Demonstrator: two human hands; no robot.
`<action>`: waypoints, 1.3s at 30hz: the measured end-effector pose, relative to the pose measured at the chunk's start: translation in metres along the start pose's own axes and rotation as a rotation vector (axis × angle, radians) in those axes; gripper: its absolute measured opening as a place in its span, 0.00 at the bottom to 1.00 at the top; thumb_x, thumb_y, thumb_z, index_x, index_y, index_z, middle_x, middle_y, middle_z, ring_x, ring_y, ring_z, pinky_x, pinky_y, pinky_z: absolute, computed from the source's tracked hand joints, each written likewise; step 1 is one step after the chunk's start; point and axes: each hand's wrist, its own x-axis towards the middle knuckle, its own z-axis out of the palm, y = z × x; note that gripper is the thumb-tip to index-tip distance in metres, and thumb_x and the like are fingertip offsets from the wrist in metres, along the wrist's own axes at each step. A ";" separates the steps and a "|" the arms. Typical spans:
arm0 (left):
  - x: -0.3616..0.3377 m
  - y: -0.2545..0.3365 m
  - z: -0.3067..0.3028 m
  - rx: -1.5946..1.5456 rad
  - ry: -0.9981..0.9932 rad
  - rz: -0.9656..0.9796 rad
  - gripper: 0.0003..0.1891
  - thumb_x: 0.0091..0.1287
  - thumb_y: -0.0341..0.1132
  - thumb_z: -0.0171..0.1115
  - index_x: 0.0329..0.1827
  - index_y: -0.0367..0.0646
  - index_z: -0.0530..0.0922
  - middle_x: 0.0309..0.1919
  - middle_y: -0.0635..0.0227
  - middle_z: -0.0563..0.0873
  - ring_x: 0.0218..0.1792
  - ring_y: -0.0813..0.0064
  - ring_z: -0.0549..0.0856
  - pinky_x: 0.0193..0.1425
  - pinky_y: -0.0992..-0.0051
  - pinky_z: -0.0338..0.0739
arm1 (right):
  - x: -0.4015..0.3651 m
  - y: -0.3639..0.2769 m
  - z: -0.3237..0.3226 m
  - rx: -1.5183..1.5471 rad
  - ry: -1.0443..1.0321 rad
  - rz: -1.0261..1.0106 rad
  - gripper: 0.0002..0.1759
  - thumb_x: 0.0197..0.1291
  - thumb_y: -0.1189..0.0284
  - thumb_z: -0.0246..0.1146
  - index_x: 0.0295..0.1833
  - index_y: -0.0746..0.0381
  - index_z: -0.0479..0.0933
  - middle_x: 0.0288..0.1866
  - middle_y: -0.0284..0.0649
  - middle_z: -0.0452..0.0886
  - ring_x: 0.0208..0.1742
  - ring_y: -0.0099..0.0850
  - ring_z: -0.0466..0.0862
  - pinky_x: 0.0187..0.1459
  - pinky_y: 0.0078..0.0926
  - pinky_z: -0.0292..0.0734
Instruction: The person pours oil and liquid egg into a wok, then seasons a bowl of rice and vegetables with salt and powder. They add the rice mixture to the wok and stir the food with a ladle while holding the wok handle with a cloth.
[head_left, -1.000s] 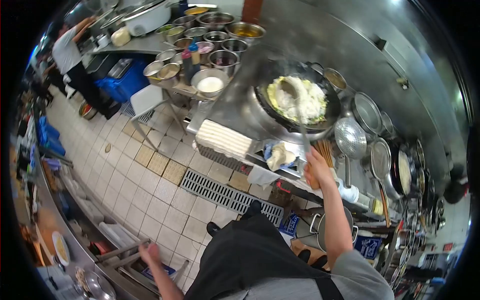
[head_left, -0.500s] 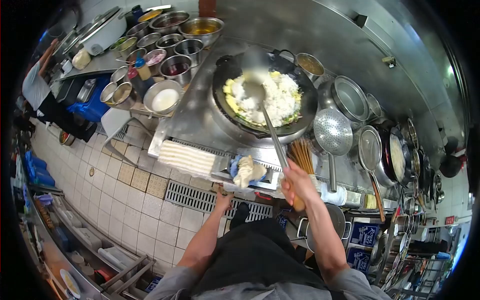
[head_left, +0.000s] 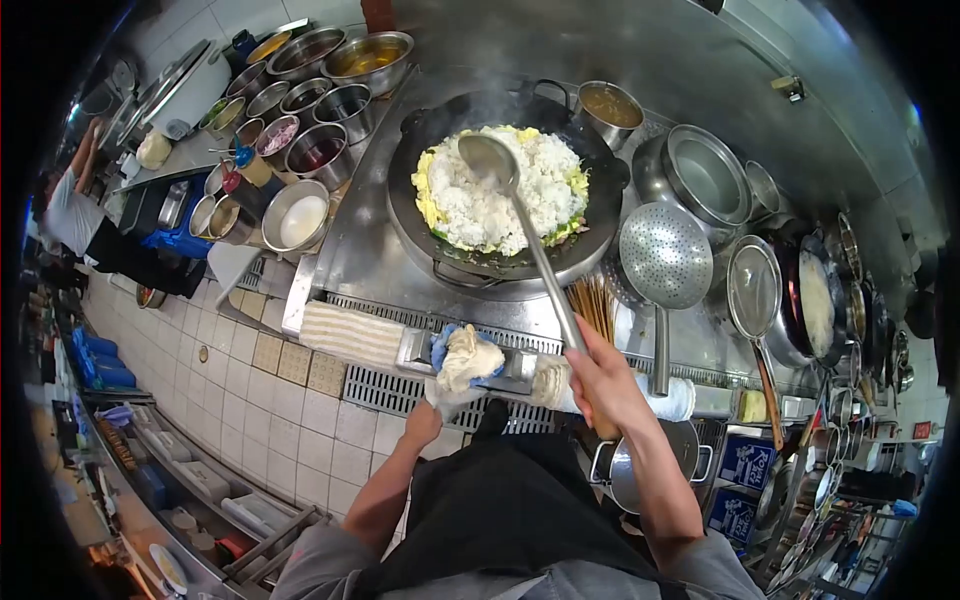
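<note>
My right hand (head_left: 605, 385) is closed around the handle of a long metal ladle (head_left: 540, 250). The ladle's bowl rests on white rice (head_left: 510, 215) mixed with yellow egg and green bits, inside a black wok (head_left: 405, 190). Faint steam rises at the far side of the wok. Low at the counter's front edge, my left hand (head_left: 422, 424) has its fingers closed on the hanging end of a pale cloth (head_left: 465, 362), which lies bunched over something blue. Part of the left fingers is hidden by the cloth.
Metal bowls (head_left: 320, 145) of ingredients crowd the left. A perforated skimmer (head_left: 665, 250), a mesh strainer (head_left: 752, 285) and stacked pans stand right. A folded striped towel (head_left: 350, 335) lies along the front edge. Another person (head_left: 85, 215) stands far left.
The ladle's bowl has come down from a blur above the wok onto the rice. My left hand has moved to the cloth, whose end now hangs lower. The view has shifted slightly.
</note>
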 end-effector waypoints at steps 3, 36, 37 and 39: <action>-0.038 0.013 -0.034 -0.142 0.090 -0.141 0.18 0.62 0.33 0.52 0.52 0.30 0.74 0.34 0.42 0.83 0.39 0.44 0.83 0.45 0.49 0.75 | -0.052 0.002 -0.013 -0.146 0.051 -0.076 0.33 0.70 0.72 0.51 0.77 0.55 0.50 0.17 0.29 0.67 0.12 0.18 0.68 0.13 0.17 0.64; 0.068 0.167 -0.212 -1.455 -0.182 -0.111 0.21 0.64 0.42 0.65 0.52 0.37 0.75 0.41 0.61 0.85 0.38 0.70 0.87 0.37 0.70 0.83 | 0.003 -0.028 0.065 -0.036 0.260 -0.184 0.31 0.69 0.72 0.53 0.76 0.58 0.55 0.17 0.29 0.69 0.12 0.19 0.68 0.14 0.22 0.65; 0.078 0.161 -0.214 -1.498 -0.186 -0.088 0.21 0.65 0.44 0.64 0.52 0.37 0.75 0.40 0.62 0.85 0.37 0.71 0.87 0.35 0.69 0.83 | -0.019 -0.016 0.071 -0.078 0.324 -0.217 0.31 0.69 0.73 0.53 0.76 0.57 0.54 0.17 0.29 0.70 0.13 0.19 0.68 0.15 0.22 0.66; 0.090 0.160 -0.223 -1.454 -0.221 -0.121 0.24 0.69 0.54 0.56 0.51 0.40 0.76 0.37 0.65 0.85 0.34 0.72 0.86 0.29 0.70 0.80 | -0.021 0.039 0.069 -0.141 0.349 -0.218 0.33 0.69 0.74 0.52 0.77 0.56 0.52 0.17 0.29 0.69 0.12 0.18 0.68 0.14 0.22 0.66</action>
